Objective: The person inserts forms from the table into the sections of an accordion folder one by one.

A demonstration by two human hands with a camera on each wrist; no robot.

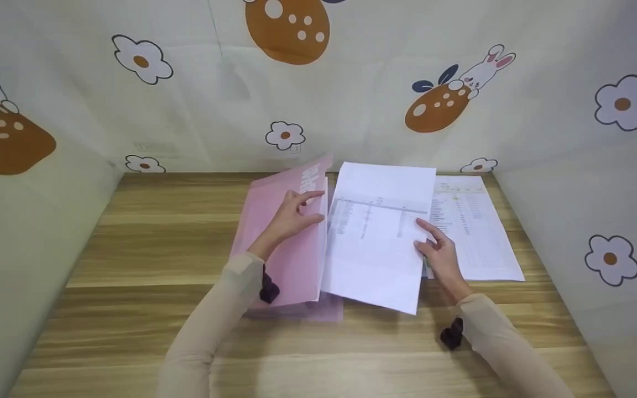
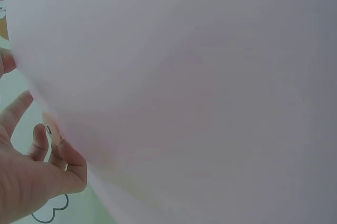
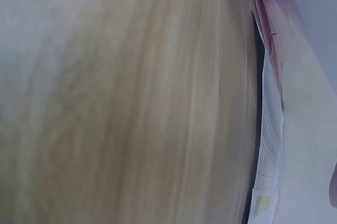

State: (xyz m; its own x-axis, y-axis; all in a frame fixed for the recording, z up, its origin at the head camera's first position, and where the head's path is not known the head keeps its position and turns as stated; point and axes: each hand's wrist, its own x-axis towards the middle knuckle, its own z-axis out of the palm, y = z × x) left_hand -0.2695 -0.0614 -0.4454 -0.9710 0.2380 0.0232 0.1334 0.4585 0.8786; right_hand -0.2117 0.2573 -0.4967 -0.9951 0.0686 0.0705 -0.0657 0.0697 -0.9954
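Note:
A pink folder point(image 1: 291, 271) stands with its cover partly raised, left of the middle of the table. My left hand point(image 1: 290, 220) reaches across the cover and holds its right edge between thumb and fingers. In the left wrist view the cover point(image 2: 184, 97) fills most of the picture, with the fingers point(image 2: 73, 168) at its edge. A white printed sheet point(image 1: 374, 271) leans beside the folder, tilted up. My right hand point(image 1: 443, 257) pinches that sheet's right edge between thumb and fingers. The right wrist view has just a sliver of finger at its right border.
Another printed sheet point(image 1: 487, 243) with yellow marks lies flat on the right, partly under the held sheet. A clear lilac sleeve edge point(image 1: 327, 309) shows below the folder. Patterned cloth point(image 1: 363, 83) encloses the wooden tabletop point(image 1: 147, 249) at the back and both sides.

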